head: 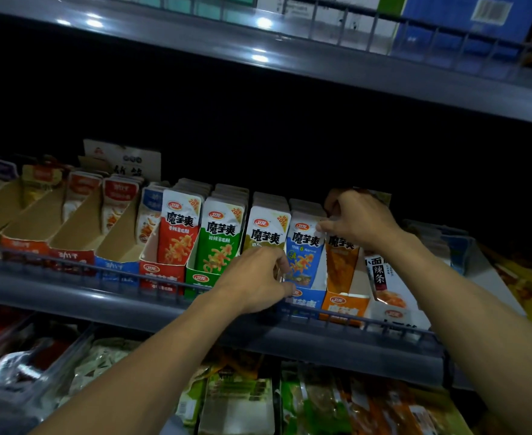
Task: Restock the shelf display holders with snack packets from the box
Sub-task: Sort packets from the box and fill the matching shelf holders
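Five full display holders (303, 304) (red, green, olive, blue, orange) stand side by side on the shelf (164, 304). The left hand (255, 281) has its grip curled on the blue packets (303, 259) at their near left edge. The right hand (357, 219) pinches the tops of the orange packets (341, 265), just right of them.

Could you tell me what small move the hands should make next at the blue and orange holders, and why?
Probably the right hand should press the orange packets down into the orange holder; it grips their tops, standing high.
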Available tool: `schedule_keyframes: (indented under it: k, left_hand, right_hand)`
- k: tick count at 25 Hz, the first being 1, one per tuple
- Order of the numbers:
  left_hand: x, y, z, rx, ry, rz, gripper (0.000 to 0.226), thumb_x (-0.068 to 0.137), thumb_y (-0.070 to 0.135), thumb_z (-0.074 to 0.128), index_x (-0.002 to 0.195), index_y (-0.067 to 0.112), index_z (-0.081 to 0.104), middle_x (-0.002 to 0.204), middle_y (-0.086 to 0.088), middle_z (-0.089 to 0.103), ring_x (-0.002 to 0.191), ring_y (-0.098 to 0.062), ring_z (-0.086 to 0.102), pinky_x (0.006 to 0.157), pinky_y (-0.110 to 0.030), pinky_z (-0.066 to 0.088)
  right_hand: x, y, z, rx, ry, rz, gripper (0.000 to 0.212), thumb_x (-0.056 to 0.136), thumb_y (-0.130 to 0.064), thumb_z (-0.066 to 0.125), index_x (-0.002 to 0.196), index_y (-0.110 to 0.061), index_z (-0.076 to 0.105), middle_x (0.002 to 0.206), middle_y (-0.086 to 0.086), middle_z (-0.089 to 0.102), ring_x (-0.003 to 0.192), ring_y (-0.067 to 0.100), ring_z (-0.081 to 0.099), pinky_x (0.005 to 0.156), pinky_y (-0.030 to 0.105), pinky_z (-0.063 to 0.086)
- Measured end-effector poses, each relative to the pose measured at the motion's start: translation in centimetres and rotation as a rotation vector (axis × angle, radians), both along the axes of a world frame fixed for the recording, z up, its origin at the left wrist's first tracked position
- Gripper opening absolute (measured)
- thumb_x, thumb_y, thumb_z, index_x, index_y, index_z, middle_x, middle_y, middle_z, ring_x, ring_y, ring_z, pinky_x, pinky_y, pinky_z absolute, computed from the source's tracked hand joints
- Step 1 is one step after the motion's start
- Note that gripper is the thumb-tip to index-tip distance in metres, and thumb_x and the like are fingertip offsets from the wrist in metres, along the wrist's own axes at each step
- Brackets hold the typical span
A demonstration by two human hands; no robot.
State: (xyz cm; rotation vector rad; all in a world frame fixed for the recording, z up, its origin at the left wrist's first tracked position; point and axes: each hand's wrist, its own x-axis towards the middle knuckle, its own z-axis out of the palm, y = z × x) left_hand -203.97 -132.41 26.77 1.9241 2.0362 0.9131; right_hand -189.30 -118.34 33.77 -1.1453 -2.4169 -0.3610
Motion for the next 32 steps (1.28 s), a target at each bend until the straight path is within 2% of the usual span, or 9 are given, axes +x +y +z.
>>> schedule_keyframes:
  k: [5,10,13,17,22,25,28,32]
  left_hand:
    - [-1.9,-3.2,0.8,0.061,-0.007,0.012,0.02,0.085,0.033,0.073,0.095,0.022,0.06,0.093,0.007,0.059,0.087,-0.014,0.058,0.082,-0.038,0.054]
    - [-5.8,-9.5,0.3,0.028,0.112,0.124,0.02,0.084,0.04,0.072,0.091,0.027,0.058,0.084,0.01,0.057,0.083,-0.014,0.057,0.073,-0.035,0.051]
    - [-8.9,-13.9,-0.8,-0.034,0.155,0.196,0.021,0.082,0.042,0.07,0.082,0.032,0.052,0.082,0.012,0.056,0.083,-0.015,0.057,0.069,-0.033,0.049]
    - [-12.8,-20.7,-2.4,-0.099,0.21,0.337,0.021,0.081,0.045,0.069,0.085,0.031,0.054,0.081,0.013,0.056,0.086,-0.014,0.057,0.071,-0.031,0.047]
    - [-17.0,-29.1,-5.0,-0.168,0.189,0.527,0.021,0.079,0.046,0.067,0.078,0.031,0.052,0.079,0.01,0.056,0.087,-0.017,0.059,0.067,-0.031,0.04]
    - [-19.5,-34.8,-7.4,-0.212,0.118,0.665,0.026,0.078,0.046,0.067,0.071,0.032,0.046,0.078,0.008,0.052,0.089,-0.023,0.06,0.07,-0.033,0.045]
    - [-21.2,-40.8,-10.1,-0.234,0.128,0.813,0.022,0.082,0.049,0.065,0.083,0.031,0.052,0.084,0.009,0.053,0.09,-0.023,0.06,0.074,-0.033,0.047]
    - [-22.4,-48.9,-13.6,-0.252,0.046,1.0,0.02,0.087,0.046,0.066,0.094,0.03,0.056,0.087,0.012,0.051,0.081,-0.01,0.053,0.061,-0.022,0.038]
  right_hand:
    - [-2.1,-2.8,0.9,-0.001,0.07,0.154,0.034,0.084,-0.041,0.072,0.11,-0.021,0.062,0.101,-0.001,0.062,0.09,0.017,0.058,0.076,0.039,0.053]
    - [-7.6,-8.7,0.3,-0.081,0.063,0.346,0.029,0.083,-0.039,0.073,0.101,-0.019,0.062,0.086,-0.002,0.06,0.082,0.018,0.059,0.074,0.043,0.053]
    - [-12.0,-13.0,-0.3,-0.105,0.022,0.433,0.024,0.081,-0.041,0.073,0.091,-0.025,0.058,0.083,-0.006,0.059,0.08,0.017,0.059,0.072,0.041,0.053]
    - [-18.4,-18.7,-1.5,-0.168,-0.032,0.593,0.02,0.081,-0.04,0.072,0.086,-0.027,0.057,0.077,-0.012,0.058,0.08,0.015,0.059,0.067,0.034,0.05]
    - [-26.5,-25.9,-4.0,-0.182,-0.09,0.804,0.02,0.081,-0.039,0.069,0.086,-0.021,0.062,0.082,-0.004,0.065,0.078,0.019,0.06,0.068,0.038,0.052]
    - [-31.4,-30.6,-6.3,-0.235,-0.142,0.933,0.022,0.085,-0.042,0.068,0.088,-0.022,0.059,0.084,-0.004,0.064,0.078,0.018,0.06,0.069,0.04,0.053]
    - [-35.8,-35.6,-9.1,-0.305,-0.201,1.036,0.022,0.083,-0.042,0.068,0.09,-0.022,0.062,0.089,-0.005,0.066,0.084,0.018,0.061,0.072,0.041,0.052]
    - [-41.2,-43.0,-13.7,-0.391,-0.294,1.147,0.019,0.079,-0.04,0.069,0.081,-0.024,0.058,0.081,-0.008,0.063,0.081,0.017,0.061,0.067,0.034,0.048]
